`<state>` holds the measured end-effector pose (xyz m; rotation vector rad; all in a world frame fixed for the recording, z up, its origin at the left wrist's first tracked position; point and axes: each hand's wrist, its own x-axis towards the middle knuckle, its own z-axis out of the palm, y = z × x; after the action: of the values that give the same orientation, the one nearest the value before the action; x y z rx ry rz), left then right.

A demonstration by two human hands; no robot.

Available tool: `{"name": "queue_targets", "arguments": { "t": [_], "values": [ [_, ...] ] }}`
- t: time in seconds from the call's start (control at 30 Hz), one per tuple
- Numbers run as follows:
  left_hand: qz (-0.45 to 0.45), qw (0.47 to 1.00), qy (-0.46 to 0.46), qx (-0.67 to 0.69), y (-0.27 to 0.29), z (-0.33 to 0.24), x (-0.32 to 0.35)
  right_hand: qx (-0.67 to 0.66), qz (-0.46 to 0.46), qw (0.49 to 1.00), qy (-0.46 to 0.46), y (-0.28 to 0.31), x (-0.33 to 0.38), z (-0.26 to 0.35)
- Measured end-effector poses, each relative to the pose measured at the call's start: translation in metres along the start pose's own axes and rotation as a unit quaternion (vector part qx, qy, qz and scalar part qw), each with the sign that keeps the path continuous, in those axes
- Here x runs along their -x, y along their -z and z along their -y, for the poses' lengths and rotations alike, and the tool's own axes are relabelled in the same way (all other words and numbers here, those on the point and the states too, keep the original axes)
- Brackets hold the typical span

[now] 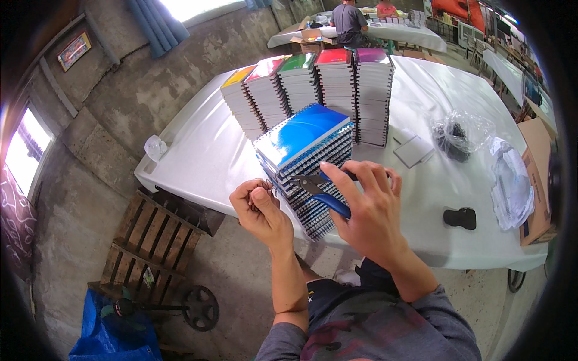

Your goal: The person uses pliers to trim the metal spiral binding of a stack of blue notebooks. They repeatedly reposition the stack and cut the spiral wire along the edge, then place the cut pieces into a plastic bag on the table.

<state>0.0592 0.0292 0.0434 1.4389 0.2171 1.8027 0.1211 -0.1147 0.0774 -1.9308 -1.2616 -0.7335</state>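
In my right hand [378,210] is a pair of cutting pliers [331,203] with blue handles, its jaws pointing left toward my other hand. My left hand [268,219] is closed around a small tangle of thin dark coil pieces [269,188], partly hidden by the fingers. Just beyond both hands stands a tall stack of spiral-bound notebooks [304,135] with blue covers, their coiled spines facing me. Behind it are several more notebook stacks, among them a yellow one [239,76], a green one [298,62] and a purple one [372,56].
All the stacks rest on a white-covered table [415,231]. To the right lie small white sheets [413,151], a clear plastic bag [460,133] with dark contents, a black object [459,218], crumpled plastic [510,186] and a cardboard box [536,180]. A wooden pallet [153,246] stands at lower left.
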Motion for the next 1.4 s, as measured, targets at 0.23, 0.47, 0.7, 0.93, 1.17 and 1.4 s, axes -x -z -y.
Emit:
{"name": "queue_targets", "arguments": {
  "t": [0.23, 0.47, 0.7, 0.93, 1.17, 1.4],
  "values": [
    [-0.002, 1.000, -0.018, 0.001, 0.002, 0.005, 0.002, -0.010, 0.010, 1.000, -0.011, -0.008, -0.002, 0.003],
    [0.000, 1.000, -0.030, 0.003, 0.009, 0.005, 0.002, -0.036, 0.032, 0.999, -0.017, -0.009, -0.001, 0.008],
    [0.015, 0.999, -0.026, 0.016, 0.012, 0.006, 0.001, -0.007, 0.010, 1.000, -0.008, -0.008, -0.003, 0.011],
    [0.020, 0.999, -0.021, 0.027, 0.015, 0.006, 0.002, 0.001, 0.035, 0.999, -0.012, -0.003, -0.006, 0.014],
    [0.024, 0.999, -0.035, 0.023, 0.013, 0.008, 0.002, -0.007, 0.035, 0.999, 0.006, -0.009, -0.004, 0.006],
    [0.001, 0.997, -0.079, -0.019, 0.017, 0.015, 0.002, -0.017, 0.041, 0.999, 0.001, -0.009, -0.003, 0.006]
  ]
}}
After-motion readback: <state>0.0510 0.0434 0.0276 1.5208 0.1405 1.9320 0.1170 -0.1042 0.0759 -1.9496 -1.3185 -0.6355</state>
